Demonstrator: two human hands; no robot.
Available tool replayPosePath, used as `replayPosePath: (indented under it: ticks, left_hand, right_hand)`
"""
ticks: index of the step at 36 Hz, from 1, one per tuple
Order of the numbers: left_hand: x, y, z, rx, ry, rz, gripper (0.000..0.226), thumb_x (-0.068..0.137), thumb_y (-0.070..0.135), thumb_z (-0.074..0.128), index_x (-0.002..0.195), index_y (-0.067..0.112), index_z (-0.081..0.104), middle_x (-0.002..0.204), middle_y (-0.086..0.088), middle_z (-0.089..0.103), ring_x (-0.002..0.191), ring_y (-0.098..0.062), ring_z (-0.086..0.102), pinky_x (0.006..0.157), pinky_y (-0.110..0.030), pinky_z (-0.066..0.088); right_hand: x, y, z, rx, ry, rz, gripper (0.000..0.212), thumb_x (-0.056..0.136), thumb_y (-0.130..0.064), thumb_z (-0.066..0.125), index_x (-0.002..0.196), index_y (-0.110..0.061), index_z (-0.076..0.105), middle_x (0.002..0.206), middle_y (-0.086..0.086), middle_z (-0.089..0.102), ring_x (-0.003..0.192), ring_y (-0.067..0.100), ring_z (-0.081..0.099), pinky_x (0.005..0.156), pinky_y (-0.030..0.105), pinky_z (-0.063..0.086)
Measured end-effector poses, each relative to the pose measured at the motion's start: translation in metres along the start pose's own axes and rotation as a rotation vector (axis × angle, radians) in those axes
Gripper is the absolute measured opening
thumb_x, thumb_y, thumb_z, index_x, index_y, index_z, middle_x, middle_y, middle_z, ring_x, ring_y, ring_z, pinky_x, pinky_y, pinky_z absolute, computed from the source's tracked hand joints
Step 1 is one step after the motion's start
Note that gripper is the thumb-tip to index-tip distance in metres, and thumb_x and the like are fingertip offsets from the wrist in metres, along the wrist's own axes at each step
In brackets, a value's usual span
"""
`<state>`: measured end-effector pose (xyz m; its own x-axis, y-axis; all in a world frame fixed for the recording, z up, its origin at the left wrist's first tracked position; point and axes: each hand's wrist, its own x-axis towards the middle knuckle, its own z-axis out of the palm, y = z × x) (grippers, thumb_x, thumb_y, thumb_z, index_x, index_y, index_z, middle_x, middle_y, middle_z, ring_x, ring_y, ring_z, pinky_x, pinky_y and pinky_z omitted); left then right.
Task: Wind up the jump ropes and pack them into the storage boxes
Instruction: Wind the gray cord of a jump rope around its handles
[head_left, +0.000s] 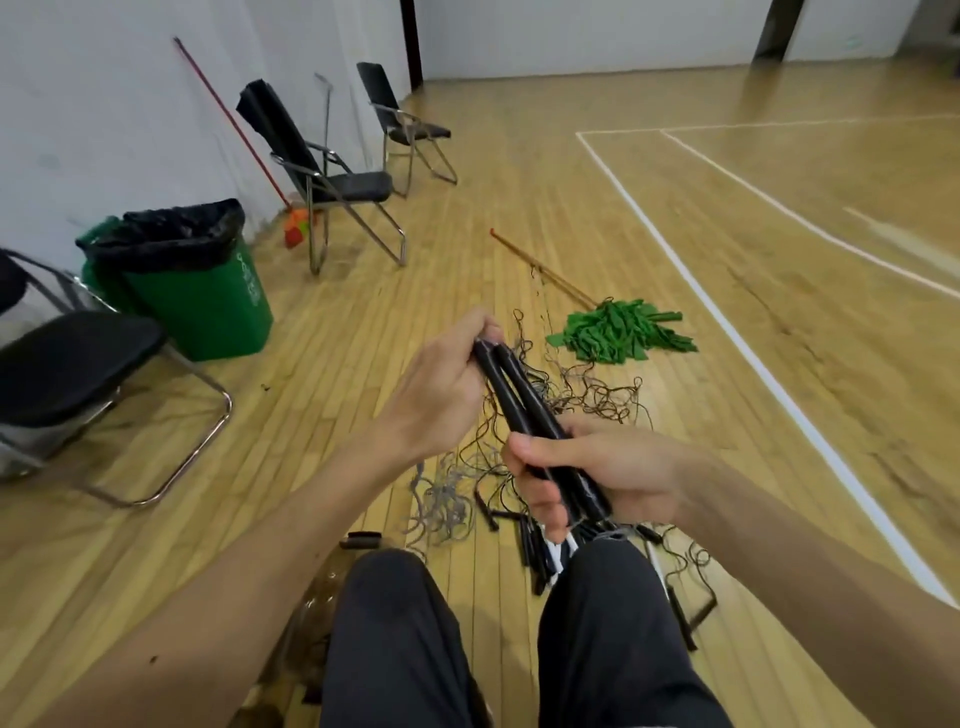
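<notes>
Two black jump-rope handles (524, 400) lie side by side between my hands, slanting from upper left to lower right. My left hand (441, 389) pinches their far ends, and my right hand (602, 473) grips their near ends. Thin dark and grey rope cords (587, 389) lie tangled on the wooden floor under and beyond the hands. More black handles (535, 545) and one white handle lie in a heap on the floor between my knees. No storage box is clearly in view.
A green mop (618, 332) lies on the floor beyond the ropes. A green bin (208, 296) with a black liner stands at the left, with folding chairs (337, 182) around it. A brownish transparent object (322, 587) sits by my left leg.
</notes>
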<state>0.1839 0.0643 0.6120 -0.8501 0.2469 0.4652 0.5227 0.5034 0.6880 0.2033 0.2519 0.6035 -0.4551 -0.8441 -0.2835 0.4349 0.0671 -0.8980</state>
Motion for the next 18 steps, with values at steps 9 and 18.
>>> replayPosePath:
  ticks: [9,18]
  left_hand:
    - [-0.015,-0.029,-0.002,0.0,-0.051,-0.199,0.025,0.102,0.017,0.04,0.085,0.023,0.056,0.071,-0.017,0.055,0.062,-0.034,0.044,0.06,-0.046,0.036]
    - [-0.018,-0.05,0.0,0.135,0.105,-0.185,0.027,0.106,0.031,0.044,0.087,0.015,0.054,0.07,-0.009,0.06,0.06,-0.026,0.051,0.053,-0.035,0.041]
  right_hand:
    - [0.004,0.019,-0.002,0.158,0.027,-0.005,0.014,0.103,-0.019,0.053,0.089,-0.015,0.056,0.066,-0.004,0.035,0.049,0.006,0.033,0.047,0.018,0.033]
    - [0.013,0.025,0.003,0.263,0.117,0.054,0.016,0.094,-0.023,0.064,0.092,-0.008,0.068,0.064,-0.003,0.034,0.047,0.005,0.029,0.041,0.016,0.028]
